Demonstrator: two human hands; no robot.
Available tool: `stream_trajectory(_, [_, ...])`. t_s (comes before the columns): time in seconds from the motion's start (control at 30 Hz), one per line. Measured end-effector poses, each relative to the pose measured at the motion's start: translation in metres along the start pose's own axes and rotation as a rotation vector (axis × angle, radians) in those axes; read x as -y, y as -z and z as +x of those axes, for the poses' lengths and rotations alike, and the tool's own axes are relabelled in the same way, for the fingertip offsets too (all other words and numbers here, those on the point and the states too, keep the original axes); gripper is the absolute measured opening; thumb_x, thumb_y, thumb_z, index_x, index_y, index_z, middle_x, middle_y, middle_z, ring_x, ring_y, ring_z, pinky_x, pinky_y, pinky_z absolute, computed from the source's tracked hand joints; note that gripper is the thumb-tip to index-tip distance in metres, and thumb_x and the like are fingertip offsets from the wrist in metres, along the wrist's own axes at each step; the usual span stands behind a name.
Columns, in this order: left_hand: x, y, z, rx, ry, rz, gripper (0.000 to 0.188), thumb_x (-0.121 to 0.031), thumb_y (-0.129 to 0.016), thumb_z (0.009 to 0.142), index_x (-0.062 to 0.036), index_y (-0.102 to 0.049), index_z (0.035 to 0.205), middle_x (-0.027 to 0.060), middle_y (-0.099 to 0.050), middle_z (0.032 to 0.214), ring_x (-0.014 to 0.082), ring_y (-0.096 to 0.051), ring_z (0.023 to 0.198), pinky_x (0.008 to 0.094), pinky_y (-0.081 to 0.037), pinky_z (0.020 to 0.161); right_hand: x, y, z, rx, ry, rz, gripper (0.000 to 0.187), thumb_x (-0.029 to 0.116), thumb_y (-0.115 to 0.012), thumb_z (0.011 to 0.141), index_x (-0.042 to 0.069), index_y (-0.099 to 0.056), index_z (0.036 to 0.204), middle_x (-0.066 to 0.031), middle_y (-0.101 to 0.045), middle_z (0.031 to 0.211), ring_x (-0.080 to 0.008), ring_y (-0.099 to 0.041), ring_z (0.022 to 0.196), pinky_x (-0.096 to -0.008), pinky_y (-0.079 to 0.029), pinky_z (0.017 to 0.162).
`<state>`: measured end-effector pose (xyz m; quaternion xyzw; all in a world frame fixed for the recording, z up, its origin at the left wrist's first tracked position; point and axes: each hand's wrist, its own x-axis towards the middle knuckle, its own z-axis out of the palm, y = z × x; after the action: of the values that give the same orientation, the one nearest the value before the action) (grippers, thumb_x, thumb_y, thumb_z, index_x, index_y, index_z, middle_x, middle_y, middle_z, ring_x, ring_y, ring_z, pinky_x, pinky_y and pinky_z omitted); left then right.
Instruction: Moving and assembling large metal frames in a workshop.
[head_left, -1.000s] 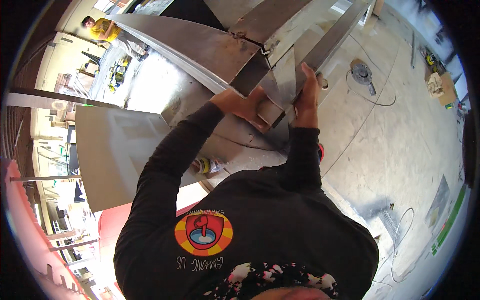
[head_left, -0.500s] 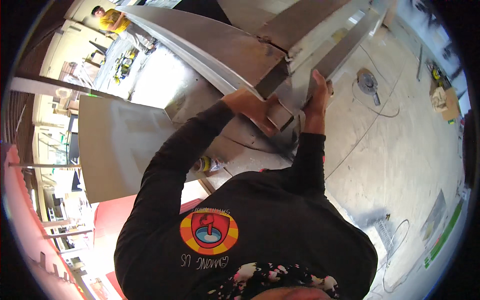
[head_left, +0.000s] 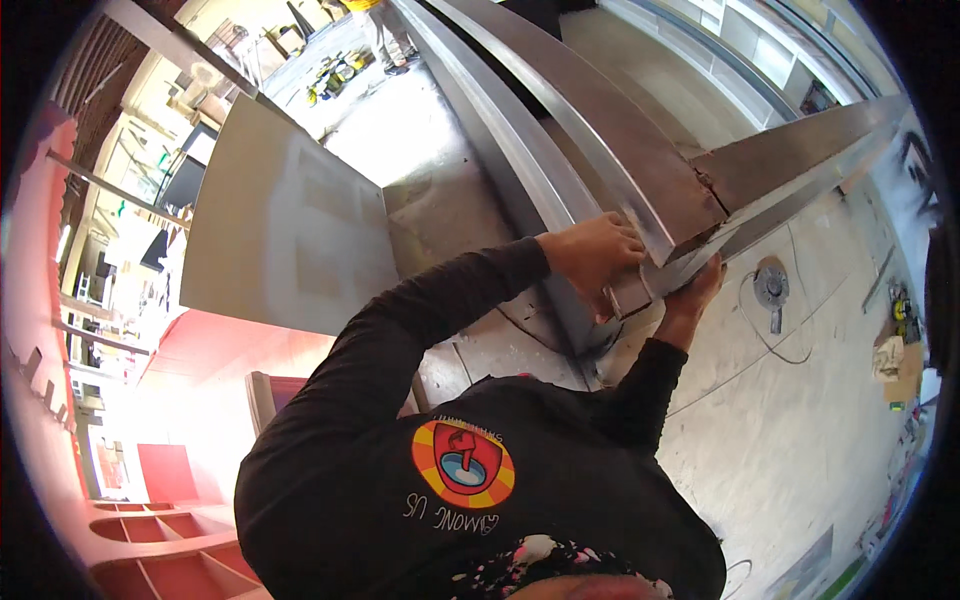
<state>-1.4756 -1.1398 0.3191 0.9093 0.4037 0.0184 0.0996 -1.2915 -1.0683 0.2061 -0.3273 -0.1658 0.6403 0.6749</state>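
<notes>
At the corner of a long frame (head_left: pixel 655 165) of grey-brown boards with silvery edges, both my hands are closed on the structure. My left hand (head_left: pixel 597 257) wraps its fingers over the corner's near end, beside a pale metal-looking edge strip. On the other side, my right hand (head_left: pixel 697 292) grips from below and outside; part of its fingers is hidden behind the frame. A dark crack or joint (head_left: pixel 710 190) runs across the boards close to the corner. Below my left hand stands a dark grey panel side (head_left: pixel 570 310).
A large beige panel (head_left: pixel 290 220) stands at the left, with pink shelving (head_left: pixel 165 575) below it. On the floor at the right lie a round grey tool with a cord (head_left: pixel 770 287) and a cardboard box (head_left: pixel 900 372). Another person (head_left: pixel 378 35) stands far off at the top.
The view has swung, so the frame's corner and both hands sit further right and lower. My left hand has shifted its fingers over the top of the corner. Both hands stay on the frame.
</notes>
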Motion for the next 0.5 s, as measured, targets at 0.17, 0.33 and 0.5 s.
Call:
stream_trajectory(0.17, [0.013,-0.016,0.000,-0.122,-0.100,-0.021,0.087,-0.055,-0.086,0.032,-0.0094,-0.060,0.101,0.0038,-0.063,0.100,0.0218,-0.057,0.106,0.0380,-0.039,0.085,0.000,-0.006,-0.003,-0.011,-0.033,0.025,0.051,0.020,-0.060,0.084,0.002,-0.041,0.128,-0.0149,-0.052,0.122,-0.0321,-0.056,0.106,-0.0472,-0.048,0.087])
stream_trajectory(0.33, [0.007,-0.014,-0.005,-0.072,-0.043,0.025,0.085,-0.056,-0.086,0.033,-0.0100,-0.059,0.099,0.0042,-0.063,0.097,0.0229,-0.059,0.101,0.0388,-0.039,0.084,-0.003,0.001,-0.005,0.091,-0.035,0.053,0.051,0.021,-0.059,0.084,0.001,-0.042,0.128,-0.0150,-0.052,0.122,-0.0320,-0.055,0.107,-0.0479,-0.048,0.087])
stream_trajectory(0.5, [-0.001,-0.009,-0.007,-0.069,-0.072,0.029,0.081,-0.056,-0.085,0.037,-0.0083,-0.059,0.097,0.0060,-0.064,0.094,0.0254,-0.061,0.097,0.0387,-0.040,0.085,-0.002,0.004,-0.010,0.156,-0.061,0.090,0.046,0.025,-0.060,0.084,0.002,-0.049,0.122,-0.0136,-0.055,0.117,-0.0307,-0.056,0.106,-0.0478,-0.047,0.089])
